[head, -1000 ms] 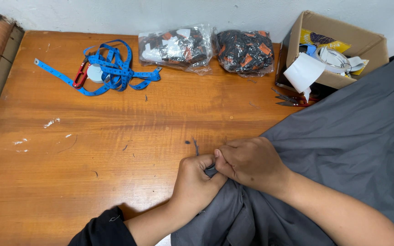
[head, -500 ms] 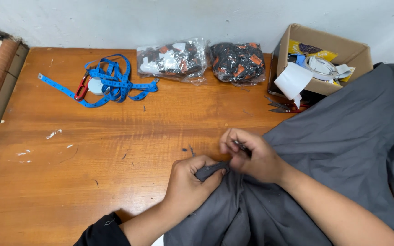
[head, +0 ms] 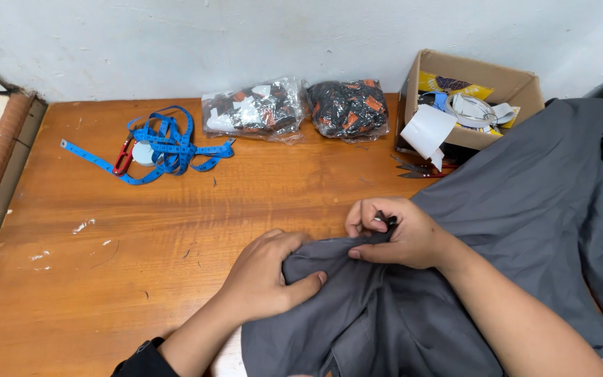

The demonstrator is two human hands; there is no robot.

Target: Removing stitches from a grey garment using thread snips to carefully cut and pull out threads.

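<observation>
— So, what can't we make out?

— Our right hand (head: 396, 234) is closed, pinching something small and dark at the edge of the grey garment (head: 525, 230); we cannot tell what it is, as the fingers hide most of it. Our left hand (head: 266, 276) is clenched on a fold of the same cloth, thumb pressed on top. The garment runs off the right and bottom edges, so its full shape is cut off.

— And room to move?

— We see bare wood on the table (head: 106, 265) to the left of our hands, well apart from everything else. The wall side is crowded.

— How many of each?

— We count two clear bags (head: 256, 110) of dark and orange pieces, touching each other; one blue measuring tape (head: 165, 146) in a loose tangle with a red clip (head: 123, 157) beside it; one cardboard box (head: 518, 87), its contents too jumbled to sort; and one pair of scissors (head: 420, 167), partly hidden, just in front of the box.
</observation>
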